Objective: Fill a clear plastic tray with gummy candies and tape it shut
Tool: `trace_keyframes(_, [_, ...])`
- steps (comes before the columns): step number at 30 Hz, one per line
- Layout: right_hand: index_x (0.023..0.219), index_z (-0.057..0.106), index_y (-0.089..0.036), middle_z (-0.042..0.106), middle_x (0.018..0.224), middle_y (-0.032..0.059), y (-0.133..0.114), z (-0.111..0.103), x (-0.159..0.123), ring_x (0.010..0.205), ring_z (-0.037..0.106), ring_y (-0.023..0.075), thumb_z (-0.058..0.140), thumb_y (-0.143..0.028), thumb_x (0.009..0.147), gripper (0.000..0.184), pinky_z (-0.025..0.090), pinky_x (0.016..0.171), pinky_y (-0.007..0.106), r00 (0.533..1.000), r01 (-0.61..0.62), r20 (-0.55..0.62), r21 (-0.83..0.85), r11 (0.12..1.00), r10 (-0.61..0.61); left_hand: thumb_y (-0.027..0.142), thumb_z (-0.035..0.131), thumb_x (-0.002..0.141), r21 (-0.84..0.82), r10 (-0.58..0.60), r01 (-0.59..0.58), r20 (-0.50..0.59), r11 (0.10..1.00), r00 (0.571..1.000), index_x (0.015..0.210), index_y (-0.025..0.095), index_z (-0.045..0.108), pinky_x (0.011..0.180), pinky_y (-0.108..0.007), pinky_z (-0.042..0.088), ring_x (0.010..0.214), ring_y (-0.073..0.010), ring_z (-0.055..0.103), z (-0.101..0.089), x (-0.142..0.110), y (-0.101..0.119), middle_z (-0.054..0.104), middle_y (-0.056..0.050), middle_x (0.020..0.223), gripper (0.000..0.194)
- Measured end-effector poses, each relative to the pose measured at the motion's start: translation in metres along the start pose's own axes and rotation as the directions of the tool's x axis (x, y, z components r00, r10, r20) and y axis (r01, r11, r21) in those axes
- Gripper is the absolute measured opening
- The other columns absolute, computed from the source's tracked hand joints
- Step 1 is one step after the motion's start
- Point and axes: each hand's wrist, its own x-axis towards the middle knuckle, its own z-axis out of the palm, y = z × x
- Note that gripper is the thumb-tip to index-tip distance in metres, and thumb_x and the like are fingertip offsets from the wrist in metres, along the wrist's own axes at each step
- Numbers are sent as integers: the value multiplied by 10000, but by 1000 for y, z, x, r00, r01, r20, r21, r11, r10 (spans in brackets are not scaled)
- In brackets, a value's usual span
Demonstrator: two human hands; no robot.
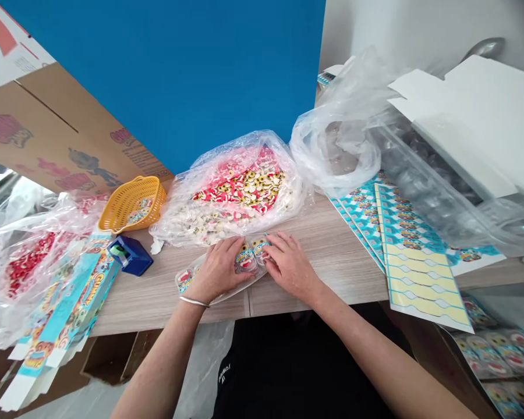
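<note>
Bright, even light — glare on the plastic bag [340,152], edges warped.

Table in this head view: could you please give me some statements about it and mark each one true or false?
The left hand wears a bangle: true.
The right hand and the left hand both touch a small packet: true.
The yellow basket stands to the right of the hands: false, it stands to their left.
The blue tape dispenser is on the floor: false, it is on the table.
The clear bag behind the hands holds red and white sweets: true.
</note>
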Motion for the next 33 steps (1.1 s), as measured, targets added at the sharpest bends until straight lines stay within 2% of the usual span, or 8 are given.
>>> trace_keyframes(5, [1192, 674, -171, 575, 1422, 127, -6, 1, 0, 1382, 404, 361, 506, -234, 976, 281, 269, 1142, 627, 1000, -1, -22, -93, 996, -1, 461, 740, 787, -3, 21, -21, 30, 1000, 999, 1395, 229, 460, 1076, -503, 414, 1252, -322, 535, -5, 2, 3, 560, -131, 1365, 708])
trace_keyframes(9, [1204, 667, -172, 583, 1410, 128, -7, 1, 0, 1378, 404, 363, 516, -235, 972, 284, 256, 1142, 633, 1000, -11, -28, -113, 993, 8, 421, 731, 780, -23, 48, -47, 48, 999, 998, 1400, 221, 435, 1112, -499, 379, 1311, -309, 491, -6, 1, 5, 532, -135, 1401, 716])
trace_keyframes(14, [1211, 663, -163, 581, 1410, 123, -8, 0, -1, 1380, 402, 357, 510, -238, 978, 288, 257, 1151, 621, 1000, -15, -21, -107, 994, 13, 471, 710, 788, 37, 0, -1, 26, 999, 1000, 1439, 183, 378, 1149, -573, 298, 1312, -333, 486, 0, 2, 14, 527, -160, 1412, 785])
trace_keyframes(19, [1218, 667, -170, 582, 1406, 133, -10, -1, -1, 1371, 409, 362, 516, -243, 980, 291, 255, 1145, 638, 998, -51, -25, -88, 995, 49, 492, 676, 818, 73, -57, 57, -6, 996, 998, 1389, 185, 423, 1135, -573, 314, 1247, -337, 532, 5, 5, 18, 571, -157, 1343, 696])
trace_keyframes(26, [1240, 663, -178, 583, 1412, 127, -10, -5, 0, 1364, 428, 354, 537, -245, 976, 300, 259, 1155, 635, 995, -99, 4, -42, 994, 99, 456, 695, 806, 35, -35, 33, 61, 999, 998, 1397, 233, 383, 1179, -624, 232, 1294, -331, 516, 5, 6, 13, 553, -145, 1383, 704])
trace_keyframes(29, [1243, 660, -176, 576, 1422, 127, -9, -5, 1, 1367, 428, 358, 536, -247, 978, 301, 262, 1154, 639, 994, -110, 15, -31, 993, 110, 423, 684, 819, 49, -32, 29, 56, 998, 998, 1417, 237, 356, 1196, -640, 184, 1307, -330, 511, 7, 7, 15, 547, -146, 1393, 707])
trace_keyframes(33, [1231, 665, -174, 571, 1431, 122, -8, -3, 0, 1365, 433, 358, 525, -245, 984, 292, 258, 1157, 641, 993, -116, 19, -22, 993, 117, 380, 690, 817, 9, -16, 15, 41, 1000, 999, 1450, 238, 304, 1223, -608, 165, 1340, -315, 484, 11, 5, 12, 531, -144, 1408, 754])
